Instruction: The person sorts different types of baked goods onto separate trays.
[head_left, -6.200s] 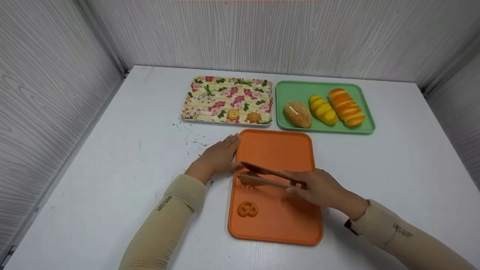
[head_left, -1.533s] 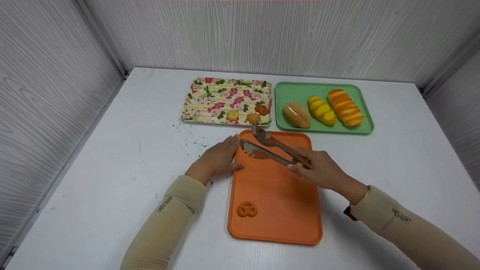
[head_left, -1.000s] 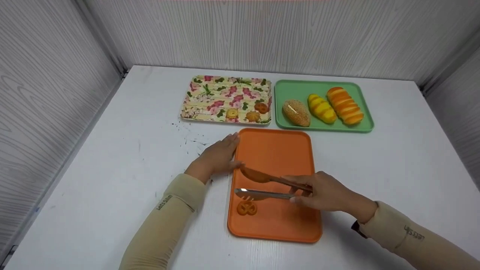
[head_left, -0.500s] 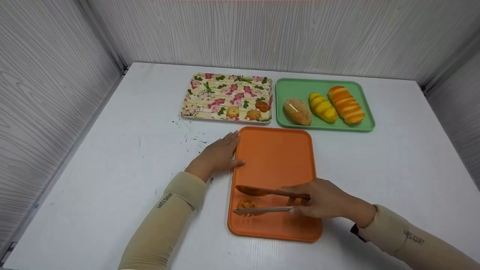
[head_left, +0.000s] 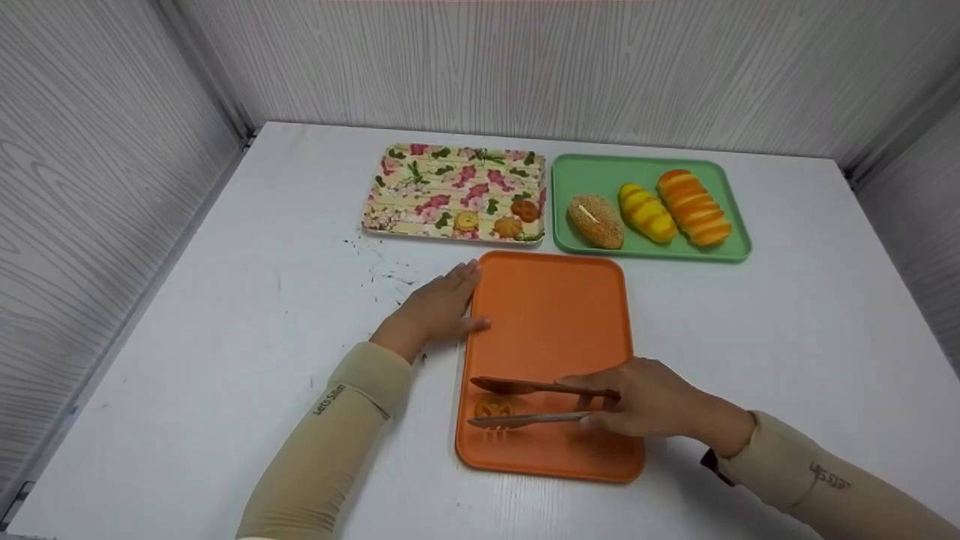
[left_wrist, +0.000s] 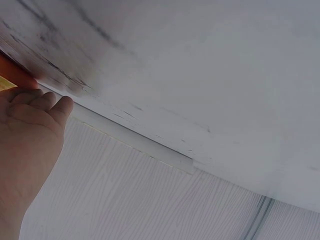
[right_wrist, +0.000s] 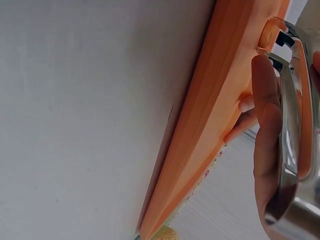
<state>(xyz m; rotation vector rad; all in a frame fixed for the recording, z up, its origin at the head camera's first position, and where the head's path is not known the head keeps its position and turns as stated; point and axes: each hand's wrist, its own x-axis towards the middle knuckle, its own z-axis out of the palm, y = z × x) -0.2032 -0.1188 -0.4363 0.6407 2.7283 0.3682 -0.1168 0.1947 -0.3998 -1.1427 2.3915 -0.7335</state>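
My right hand [head_left: 652, 397] grips a pair of metal tongs [head_left: 521, 388] over the orange tray [head_left: 551, 307]. Near that tray's lower left corner lies a pretzel-shaped cookie [head_left: 493, 406], with one tong arm on its far side and the other over its near edge; whether they squeeze it is hard to tell. The right wrist view shows the shiny tongs [right_wrist: 290, 125] with the cookie [right_wrist: 270, 34] by their tips. My left hand [head_left: 439, 307], fingers extended, rests against the orange tray's left edge, thumb over the rim. In the left wrist view the left hand [left_wrist: 32, 130] touches an orange edge.
Behind, a floral tray [head_left: 420, 180] carries a pretzel cookie [head_left: 524, 210] and two other cookies. Beside it, a green tray [head_left: 592, 172] holds a seeded bun [head_left: 596, 221], a yellow bread [head_left: 646, 214] and an orange-striped loaf [head_left: 694, 208]. Grained panels enclose the white table.
A second pretzel cookie has appeared on the floral tray since the earliest frame. The tongs have come back nearer and down around the remaining one. My left hand has stayed in place.
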